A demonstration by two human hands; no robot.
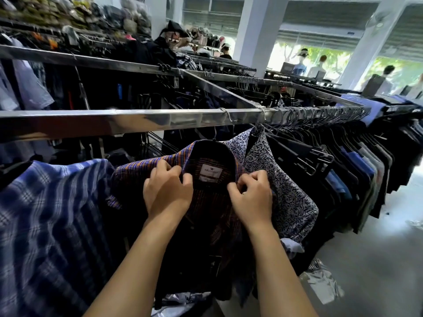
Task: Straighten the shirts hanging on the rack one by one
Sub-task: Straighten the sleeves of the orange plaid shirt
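Observation:
A purple and orange plaid shirt (137,172) hangs on a hanger from the steel rack rail (114,120), its collar open toward me with a white label inside. My left hand (168,191) grips the left side of the collar. My right hand (251,195) pinches the right side of the collar. A blue plaid shirt (50,213) hangs to the left. A white and navy patterned shirt (290,202) hangs just behind to the right.
Many dark shirts on black hangers (320,159) crowd the rail to the right. More racks (91,61) stand behind. Plastic wrappers (322,284) lie on the grey floor at the lower right. Mannequins (302,62) and a person stand far back.

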